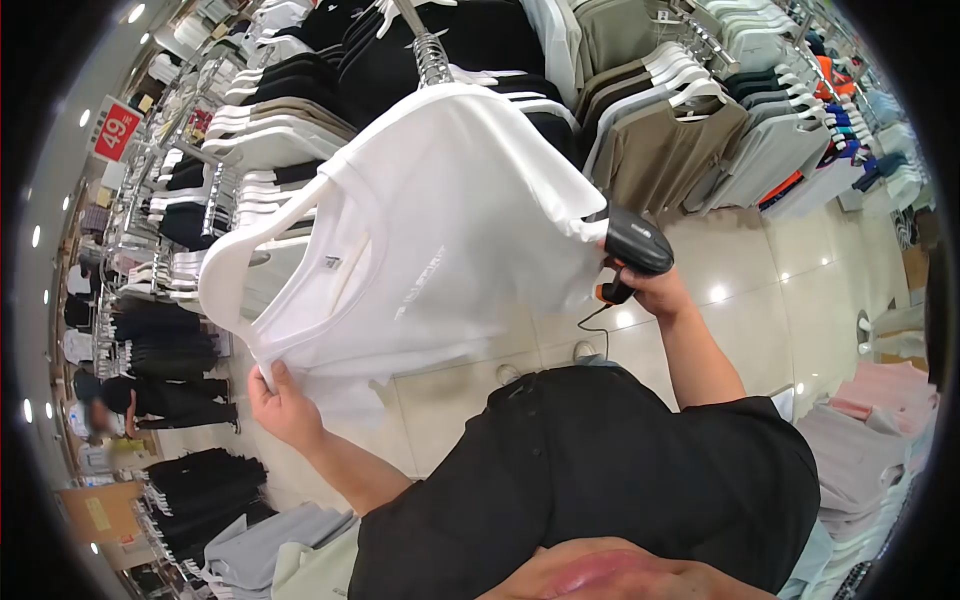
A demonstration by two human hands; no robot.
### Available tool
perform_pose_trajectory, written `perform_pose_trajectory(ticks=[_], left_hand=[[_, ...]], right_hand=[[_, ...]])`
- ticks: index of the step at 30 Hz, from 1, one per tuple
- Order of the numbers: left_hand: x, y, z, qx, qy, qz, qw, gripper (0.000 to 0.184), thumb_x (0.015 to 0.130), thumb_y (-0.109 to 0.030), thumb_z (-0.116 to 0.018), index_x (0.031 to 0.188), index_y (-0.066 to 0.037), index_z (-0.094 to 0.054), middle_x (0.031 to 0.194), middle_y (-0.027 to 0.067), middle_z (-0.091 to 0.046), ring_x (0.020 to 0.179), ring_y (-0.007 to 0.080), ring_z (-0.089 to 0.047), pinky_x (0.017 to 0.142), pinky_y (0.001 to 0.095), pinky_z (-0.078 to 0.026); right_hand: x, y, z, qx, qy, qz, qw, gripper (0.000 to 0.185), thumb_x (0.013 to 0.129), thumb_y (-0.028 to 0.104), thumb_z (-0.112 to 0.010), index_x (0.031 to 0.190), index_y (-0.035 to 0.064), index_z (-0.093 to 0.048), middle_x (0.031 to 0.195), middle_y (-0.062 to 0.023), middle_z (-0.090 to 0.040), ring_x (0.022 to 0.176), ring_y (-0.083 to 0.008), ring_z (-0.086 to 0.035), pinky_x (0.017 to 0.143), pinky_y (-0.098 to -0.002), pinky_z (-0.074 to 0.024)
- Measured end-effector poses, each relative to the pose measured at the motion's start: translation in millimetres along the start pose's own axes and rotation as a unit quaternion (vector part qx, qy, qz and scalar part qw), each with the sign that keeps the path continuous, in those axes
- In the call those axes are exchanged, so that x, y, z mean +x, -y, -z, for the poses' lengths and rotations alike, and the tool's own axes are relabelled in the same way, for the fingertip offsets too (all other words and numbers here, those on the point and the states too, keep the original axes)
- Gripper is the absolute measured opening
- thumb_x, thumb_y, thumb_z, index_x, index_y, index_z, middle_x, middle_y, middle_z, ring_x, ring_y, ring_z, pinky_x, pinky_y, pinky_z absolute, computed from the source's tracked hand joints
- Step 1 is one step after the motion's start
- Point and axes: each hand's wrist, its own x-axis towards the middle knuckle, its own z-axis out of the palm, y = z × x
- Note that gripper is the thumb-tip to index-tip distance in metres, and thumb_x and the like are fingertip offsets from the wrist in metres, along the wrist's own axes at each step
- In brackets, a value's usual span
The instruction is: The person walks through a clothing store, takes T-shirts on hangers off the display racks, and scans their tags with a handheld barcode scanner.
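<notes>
A white T-shirt [450, 210] with small pale lettering on its chest is spread on a white hanger [218, 285], in front of a metal rack fitting. My left hand [285, 402] pinches the shirt near the neckline, at the lower end of the hanger. Over on the right, my right hand [655, 290] is closed around a black handheld scanner [638, 243] with orange parts and a thin cable. The scanner's front end meets the shirt's sleeve edge. Part of the scanner's handle is hidden by my fingers.
Racks of hanging shirts, among them a brown shirt [665, 140], stand ahead and to both sides. A red price sign [115, 130] is at the upper left. Another person in dark clothes [165, 402] is at the far left. Folded pink clothes [880, 400] lie at the right.
</notes>
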Motion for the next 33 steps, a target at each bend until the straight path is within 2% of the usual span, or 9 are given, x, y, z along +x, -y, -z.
perform_pose_trajectory(ticks=[4, 7, 11, 16, 19, 23, 26, 31, 33], left_hand=[[3.7, -0.3, -0.8, -0.008, -0.011, 0.005, 1.0, 0.035, 0.099, -0.031, -0.073, 0.106, 0.004, -0.067, 0.097, 0.0041, -0.068, 0.09, 0.0127, -0.058, 0.083, 0.0275, -0.047], [8.8, 0.9, 1.9, 0.028, -0.027, 0.01, 0.999, 0.036, 0.099, -0.031, -0.073, 0.106, 0.003, -0.068, 0.098, 0.0043, -0.068, 0.089, 0.013, -0.058, 0.083, 0.0275, -0.047], [21.6, 0.9, 11.7, 0.057, -0.043, -0.022, 0.997, 0.034, 0.099, -0.03, -0.073, 0.107, 0.002, -0.068, 0.097, 0.004, -0.069, 0.088, 0.0137, -0.059, 0.082, 0.027, -0.048], [47.8, -1.4, 22.3, 0.037, -0.037, -0.083, 0.995, 0.034, 0.099, -0.03, -0.073, 0.107, 0.002, -0.068, 0.094, 0.0022, -0.068, 0.083, 0.0096, -0.056, 0.077, 0.0243, -0.046], [58.9, -9.3, 25.9, 0.064, -0.022, -0.087, 0.994, 0.031, 0.099, -0.028, -0.073, 0.106, 0.002, -0.068, 0.093, 0.0016, -0.068, 0.082, 0.0092, -0.056, 0.076, 0.0236, -0.045], [75.0, -7.8, 33.1, 0.067, 0.008, -0.102, 0.992, 0.028, 0.099, -0.024, -0.072, 0.105, 0.002, -0.068, 0.092, 0.0018, -0.068, 0.082, 0.0093, -0.056, 0.076, 0.0233, -0.045], [86.7, -6.6, 36.8, 0.04, 0.02, -0.104, 0.994, 0.025, 0.099, -0.022, -0.072, 0.105, 0.002, -0.068, 0.092, 0.0014, -0.068, 0.082, 0.0091, -0.056, 0.075, 0.0233, -0.045], [98.7, -5.7, 43.0, 0.058, 0.018, -0.128, 0.99, 0.025, 0.099, -0.021, -0.073, 0.104, 0.002, -0.068, 0.09, 0.0002, -0.068, 0.08, 0.0085, -0.056, 0.074, 0.0231, -0.046], [104.2, -6.2, 46.7, 0.063, 0.021, -0.122, 0.99, 0.025, 0.099, -0.022, -0.073, 0.104, 0.002, -0.068, 0.089, -0.0001, -0.068, 0.08, 0.0084, -0.056, 0.073, 0.023, -0.045]], right_hand=[[-8.9, 11.7, -43.1, -0.117, 0.05, -0.098, 0.987, 0.062, 0.075, 0.004, -0.088, 0.131, 0.0025, -0.062, 0.102, -0.0042, -0.072, 0.094, -0.0135, -0.066, 0.078, -0.0341, -0.057], [0.6, 2.2, -42.3, -0.246, 0.201, -0.11, 0.942, 0.058, 0.072, 0.008, -0.091, 0.124, 0.0016, -0.066, 0.1, -0.0022, -0.072, 0.093, -0.0115, -0.064, 0.082, -0.0319, -0.0551], [5.2, 4.3, -34.9, -0.178, 0.089, -0.075, 0.977, 0.063, 0.072, 0.003, -0.089, 0.13, 0.0034, -0.064, 0.108, -0.0031, -0.073, 0.093, -0.0124, -0.064, 0.083, -0.032, -0.0541], [49.9, 15.0, -22.8, 0.029, 0.087, 0.031, 0.995, 0.073, 0.078, 0.005, -0.077, 0.147, 0.0, -0.052, 0.152, -0.0106, -0.053, 0.127, -0.0154, -0.055, 0.109, -0.0314, -0.041], [66.8, -1.2, -10.9, 0.061, 0.075, 0.011, 0.995, 0.053, 0.082, 0.018, -0.078, 0.131, 0.0034, -0.065, 0.156, -0.019, -0.048, 0.143, -0.0324, -0.047, 0.123, -0.0449, -0.032], [85.4, -35.0, -7.0, 0.117, 0.086, -0.048, 0.988, 0.047, 0.087, 0.014, -0.076, 0.131, 0.0019, -0.064, 0.145, -0.0154, -0.057, 0.138, -0.0304, -0.052, 0.122, -0.0465, -0.0336], [103.1, -47.3, -8.4, 0.142, 0.097, -0.07, 0.983, 0.057, 0.088, 0.012, -0.077, 0.141, 0.0052, -0.057, 0.133, -0.0113, -0.064, 0.129, -0.0279, -0.057, 0.109, -0.0468, -0.0464], [89.3, -4.4, -27.7, 0.122, 0.086, -0.048, 0.988, 0.048, 0.086, 0.001, -0.076, 0.132, 0.0017, -0.063, 0.129, -0.0106, -0.067, 0.124, -0.024, -0.062, 0.103, -0.0467, -0.0502], [94.7, 7.6, -11.4, -0.051, 0.053, -0.007, 0.997, 0.052, 0.085, -0.001, -0.076, 0.135, 0.0045, -0.063, 0.121, -0.0074, -0.07, 0.117, -0.0225, -0.065, 0.101, -0.0443, -0.0509]])
